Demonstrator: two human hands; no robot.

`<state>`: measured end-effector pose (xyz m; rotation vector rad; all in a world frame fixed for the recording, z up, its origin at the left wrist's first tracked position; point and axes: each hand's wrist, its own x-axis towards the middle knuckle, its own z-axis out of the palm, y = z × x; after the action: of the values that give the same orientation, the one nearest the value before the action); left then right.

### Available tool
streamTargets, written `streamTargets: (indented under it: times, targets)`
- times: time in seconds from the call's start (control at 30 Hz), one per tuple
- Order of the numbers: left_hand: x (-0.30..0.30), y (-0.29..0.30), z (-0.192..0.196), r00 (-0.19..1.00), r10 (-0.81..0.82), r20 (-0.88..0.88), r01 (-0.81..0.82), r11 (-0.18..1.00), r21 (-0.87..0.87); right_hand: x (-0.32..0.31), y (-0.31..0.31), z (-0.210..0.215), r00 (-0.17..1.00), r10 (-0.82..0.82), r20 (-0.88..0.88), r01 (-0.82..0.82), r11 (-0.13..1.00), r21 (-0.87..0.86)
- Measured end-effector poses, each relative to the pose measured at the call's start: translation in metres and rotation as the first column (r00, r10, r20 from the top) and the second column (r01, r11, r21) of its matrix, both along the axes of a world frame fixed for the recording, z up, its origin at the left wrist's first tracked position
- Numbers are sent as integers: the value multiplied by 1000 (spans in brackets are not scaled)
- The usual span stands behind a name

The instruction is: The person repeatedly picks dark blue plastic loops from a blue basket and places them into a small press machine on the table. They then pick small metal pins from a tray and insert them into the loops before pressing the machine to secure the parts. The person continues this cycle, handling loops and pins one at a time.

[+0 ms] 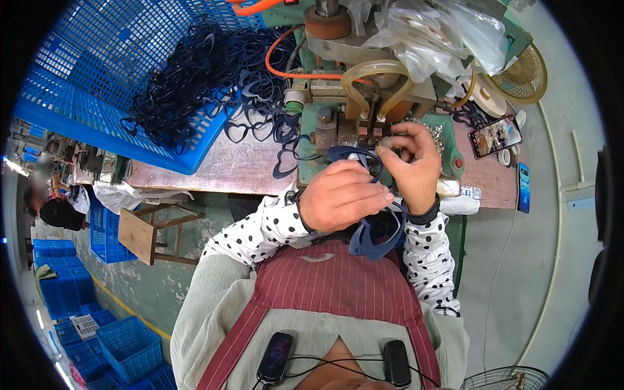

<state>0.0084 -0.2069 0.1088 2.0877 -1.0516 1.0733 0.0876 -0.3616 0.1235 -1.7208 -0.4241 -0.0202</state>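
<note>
My left hand (341, 197) is closed around a dark blue loop-shaped piece (338, 153), its fingers pointing right in front of the bench machine (341, 88). Just below this hand, more dark blue loop pieces (377, 242) lie or hang against my apron; whether they join the held one is hidden. My right hand (416, 162) is raised close to the machine's working point, thumb and forefinger bent together in a pinch. Anything between those fingertips is too small to make out. Two tan tubes (390, 67) curve down to the machine just above the fingers.
A blue plastic basket (97, 140) on the left spills dark blue loops (195, 84) onto the bench (188, 172). Small metal parts (434, 130), a phone (495, 136) and a fan (520, 75) are on the right. A wooden stool (138, 235) and blue crates (130, 348) stand lower left.
</note>
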Motion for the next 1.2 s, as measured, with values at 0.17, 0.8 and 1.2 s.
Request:
streamTargets:
  times: [0.17,0.8,1.2]
  targets:
    - [-9,5,5,997,-74,33,71,992,100,0,15,7,1000,-3,-1,3,1000,26]
    - [14,7,-12,965,-245,-99,251,967,51,61,-103,-87,889,-267,372,434,749,-500]
    - [-3,20,-3,999,25,-38,-18,984,175,61,-82,-106,846,-270,459,451,821,-350]
